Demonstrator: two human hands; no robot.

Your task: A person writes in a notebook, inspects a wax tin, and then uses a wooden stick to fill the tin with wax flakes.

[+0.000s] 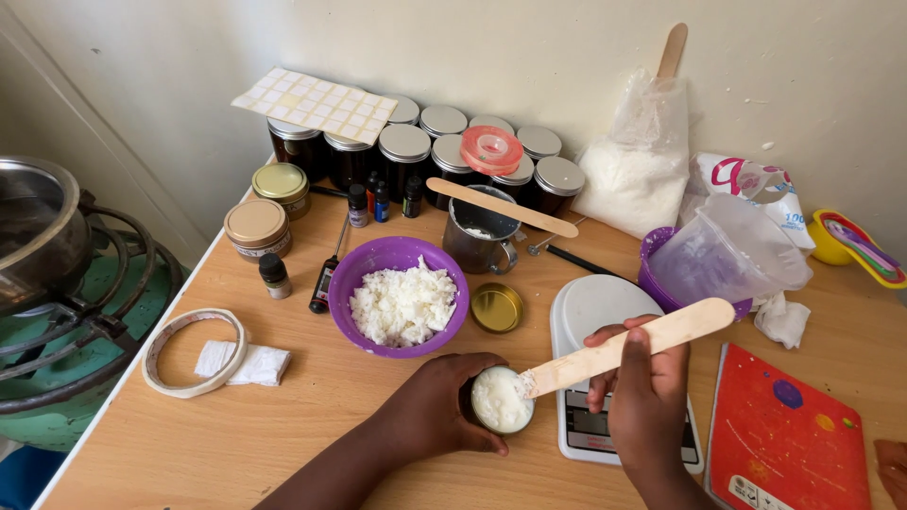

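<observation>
My left hand (436, 404) wraps around a small round jar (502, 399) filled with white cream, near the front of the wooden table (302, 416). My right hand (643, 385) grips a flat wooden stick (631, 346), whose tip rests on the cream at the jar's right rim. Just behind the jar stands a purple bowl (372, 263) of white flaky wax. A gold lid (496, 308) lies beside that bowl. My right hand hovers over a white kitchen scale (590, 312).
Several dark jars with silver lids (404, 151) line the wall, with small bottles and a metal mug (480, 236). A bag of white flakes (635, 170), a plastic jug (727, 253) and a red book (786, 434) are right. A tape roll (194, 351) and a pot on a burner (38, 236) are left.
</observation>
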